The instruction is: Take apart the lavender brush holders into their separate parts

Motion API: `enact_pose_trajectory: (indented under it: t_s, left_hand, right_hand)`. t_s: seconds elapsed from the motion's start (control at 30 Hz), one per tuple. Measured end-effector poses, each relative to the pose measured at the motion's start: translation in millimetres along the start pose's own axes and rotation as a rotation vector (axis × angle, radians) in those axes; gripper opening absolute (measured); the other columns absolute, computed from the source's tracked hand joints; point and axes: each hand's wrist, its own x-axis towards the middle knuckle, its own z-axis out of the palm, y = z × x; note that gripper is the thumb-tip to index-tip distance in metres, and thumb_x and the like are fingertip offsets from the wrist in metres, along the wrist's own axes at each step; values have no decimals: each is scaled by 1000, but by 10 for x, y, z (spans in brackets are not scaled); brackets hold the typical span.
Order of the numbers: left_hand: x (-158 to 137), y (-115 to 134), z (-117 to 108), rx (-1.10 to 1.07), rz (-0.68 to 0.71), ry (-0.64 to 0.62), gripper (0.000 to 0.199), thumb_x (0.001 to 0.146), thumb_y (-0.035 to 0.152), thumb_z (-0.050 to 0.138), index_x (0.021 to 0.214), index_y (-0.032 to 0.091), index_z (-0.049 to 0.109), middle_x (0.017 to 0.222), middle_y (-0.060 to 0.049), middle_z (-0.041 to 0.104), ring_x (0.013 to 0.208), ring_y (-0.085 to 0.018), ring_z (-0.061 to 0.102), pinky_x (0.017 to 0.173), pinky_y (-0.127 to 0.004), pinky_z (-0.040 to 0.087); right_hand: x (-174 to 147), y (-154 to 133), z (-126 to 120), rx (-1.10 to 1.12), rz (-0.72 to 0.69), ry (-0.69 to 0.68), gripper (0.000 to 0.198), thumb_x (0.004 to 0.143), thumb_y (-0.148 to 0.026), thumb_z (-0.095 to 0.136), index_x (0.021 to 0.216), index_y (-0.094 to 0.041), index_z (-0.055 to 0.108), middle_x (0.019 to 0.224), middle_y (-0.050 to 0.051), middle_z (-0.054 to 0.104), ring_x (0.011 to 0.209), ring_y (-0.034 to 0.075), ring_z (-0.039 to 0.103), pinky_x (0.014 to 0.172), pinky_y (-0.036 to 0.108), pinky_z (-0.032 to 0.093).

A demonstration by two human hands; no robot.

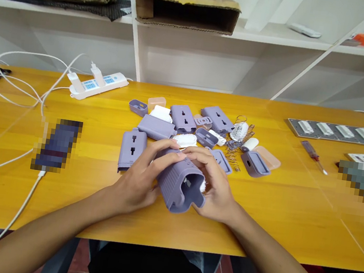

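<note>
Between my two hands is a hollow purple plastic housing (171,183), tilted so that its open end faces me. My left hand (142,174) wraps its left side, fingers over the top. My right hand (214,184) grips the right side, where a bit of white bristle shows at the palm. Inside the opening a small light part is visible. Just beyond my hands lie more purple housings (132,147), small purple caps (256,163), a white bristle brush head (184,140) and a tangle of metal springs (234,146).
A white power strip (99,85) with plugs and cables sits at the back left, near a phone (58,143) on a cable. To the right lie a screwdriver (314,156) and a long grey strip with white pieces (345,133). Shelves hold a cardboard box (187,12).
</note>
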Motion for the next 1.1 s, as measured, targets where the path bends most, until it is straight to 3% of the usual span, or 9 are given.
enact_pose_trajectory:
  t_s: [0.13,0.23,0.33,0.43,0.53,0.73,0.87,1.0,1.1]
  left_hand:
    - [-8,-17,15,18,64,-9,75,95,1,75,161,20,45,160,-26,54,156,-37,54,124,-65,53]
    - [-13,-32,22,54,76,6,75,95,1,76,160,20,44,156,-25,56,153,-37,55,122,-65,54]
    - [-18,-51,14,109,75,26,75,95,-1,75,159,23,43,154,-23,56,152,-35,56,121,-64,55]
    - [-19,-77,-10,156,74,40,75,96,1,75,160,24,42,154,-23,55,153,-36,55,122,-66,54]
    - [-20,-102,-26,177,66,48,74,97,5,76,160,22,41,154,-25,56,151,-37,57,120,-67,55]
    - [-29,-135,-4,119,93,22,78,96,4,71,164,21,36,159,-27,53,156,-38,52,123,-71,51]
    - [-7,-90,-17,94,87,-47,83,97,14,75,168,25,33,164,-25,50,162,-40,44,127,-75,44]
    - [38,21,-81,-6,20,-182,83,96,33,81,166,21,38,166,-26,46,168,-46,31,131,-78,36]
    - [67,74,-120,-75,-10,-191,91,93,60,85,163,19,42,166,-28,45,167,-48,31,132,-78,33]
  right_hand:
    - [-61,47,44,106,55,8,71,83,-13,87,146,-33,60,138,12,65,133,32,67,113,49,61]
    - [-53,-6,17,272,153,4,60,88,-15,86,140,-33,63,139,11,63,136,31,66,117,48,59]
    - [6,-106,-81,465,290,-105,51,95,-26,82,142,-33,63,148,12,60,145,32,62,121,49,56]
    - [70,-173,-154,658,405,-260,72,90,-38,90,153,-33,57,163,12,53,150,33,58,122,49,55]
    - [99,-181,-119,778,458,-224,89,77,-43,104,153,-35,59,168,10,53,153,32,57,121,47,56]
    - [78,-179,16,673,534,-113,84,76,-32,105,148,-34,62,154,9,68,147,29,65,121,45,57]
    - [32,-162,43,649,545,-97,85,79,-32,102,152,-32,58,152,11,69,138,29,71,110,41,63]
    - [-11,-110,72,619,559,-102,85,81,-36,99,154,-31,55,155,13,67,135,30,72,99,38,66]
    - [-20,-96,95,606,554,-99,83,82,-33,98,154,-31,56,157,13,67,139,31,70,98,38,67]
